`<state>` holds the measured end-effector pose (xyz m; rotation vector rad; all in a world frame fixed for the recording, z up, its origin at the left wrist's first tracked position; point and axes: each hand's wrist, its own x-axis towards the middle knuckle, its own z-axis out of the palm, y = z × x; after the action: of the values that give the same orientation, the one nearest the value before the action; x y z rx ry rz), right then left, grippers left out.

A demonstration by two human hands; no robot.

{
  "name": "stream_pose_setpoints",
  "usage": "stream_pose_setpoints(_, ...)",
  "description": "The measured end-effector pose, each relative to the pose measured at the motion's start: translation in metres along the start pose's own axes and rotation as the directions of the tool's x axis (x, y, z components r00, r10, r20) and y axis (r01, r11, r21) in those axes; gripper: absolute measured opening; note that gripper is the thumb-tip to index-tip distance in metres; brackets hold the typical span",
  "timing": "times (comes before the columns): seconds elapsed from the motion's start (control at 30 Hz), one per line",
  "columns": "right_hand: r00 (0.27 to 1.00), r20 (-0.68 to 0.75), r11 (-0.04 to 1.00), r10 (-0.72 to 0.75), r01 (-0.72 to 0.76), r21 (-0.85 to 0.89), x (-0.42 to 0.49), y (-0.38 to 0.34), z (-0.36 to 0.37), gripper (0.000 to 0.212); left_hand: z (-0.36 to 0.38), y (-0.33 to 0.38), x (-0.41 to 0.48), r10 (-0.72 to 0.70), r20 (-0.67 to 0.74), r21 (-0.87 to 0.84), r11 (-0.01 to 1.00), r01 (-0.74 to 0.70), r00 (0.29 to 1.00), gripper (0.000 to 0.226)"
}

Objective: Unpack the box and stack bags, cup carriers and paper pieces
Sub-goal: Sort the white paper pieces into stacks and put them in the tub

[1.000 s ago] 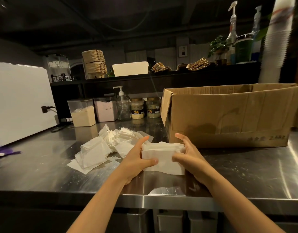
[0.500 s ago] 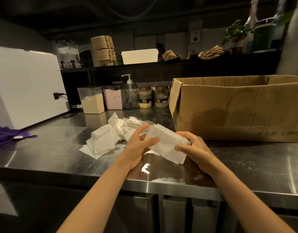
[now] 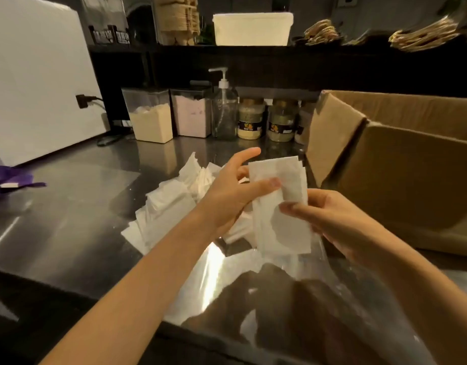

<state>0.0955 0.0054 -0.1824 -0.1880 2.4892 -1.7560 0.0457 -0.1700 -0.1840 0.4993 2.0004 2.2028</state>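
Note:
I hold a stack of white paper pieces (image 3: 279,206) upright above the steel counter (image 3: 69,219). My left hand (image 3: 232,193) pinches its left edge with the thumb on the front, index finger raised. My right hand (image 3: 332,222) grips its right side, thumb across the front. Behind my left hand a loose pile of white paper pieces (image 3: 174,201) lies on the counter. The open cardboard box (image 3: 400,180) stands at the right, one flap sticking out toward the pile.
Two powder containers (image 3: 151,117), a pump bottle (image 3: 224,109) and jars (image 3: 250,119) line the counter's back. A white appliance (image 3: 35,75) stands at left, a purple cloth (image 3: 8,180) near it. The shelf above holds stacked cup carriers (image 3: 179,19) and a white tub (image 3: 252,29).
The stack has been lifted off the counter and turned from lying flat to upright between both hands. The view has moved closer and lower.

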Motion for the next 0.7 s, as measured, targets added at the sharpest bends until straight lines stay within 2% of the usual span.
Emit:
stream_pose_setpoints(0.13, 1.000, -0.024, 0.993, -0.002, 0.005, 0.118, 0.023, -0.040, 0.003, 0.031, -0.020, 0.038, 0.020, -0.116, -0.045, -0.064, 0.992, 0.113, 0.992, 0.081)
stream_pose_setpoints(0.27, 0.998, -0.048, 0.968, 0.042, -0.029, 0.248, 0.040, -0.096, -0.003, 0.032, -0.039, 0.091, 0.041, -0.313, 0.063, -0.193, 0.928, 0.320, 0.948, 0.106)
stream_pose_setpoints(0.4, 0.996, -0.070, 0.959, 0.055, -0.033, 0.280, 0.058, -0.157, -0.016, 0.043, -0.051, 0.154, 0.059, -0.383, 0.184, -0.063, 0.914, 0.400, 0.905, 0.078)
stream_pose_setpoints(0.53, 0.987, -0.144, 0.955, 0.073, -0.028, 0.296, 0.081, -0.206, -0.029, 0.031, -0.053, 0.208, 0.086, -0.405, 0.194, 0.034, 0.913, 0.407, 0.893, 0.046)
stream_pose_setpoints(0.6, 0.982, -0.166, 0.945, 0.084, -0.026, 0.325, 0.092, -0.222, -0.036, 0.027, -0.052, 0.224, 0.100, -0.412, 0.183, 0.053, 0.911, 0.409, 0.893, 0.046)
stream_pose_setpoints(0.7, 0.972, -0.208, 0.944, 0.110, -0.037, 0.327, 0.108, -0.236, -0.047, 0.038, -0.050, 0.234, 0.118, -0.412, 0.167, 0.052, 0.911, 0.409, 0.896, 0.048)
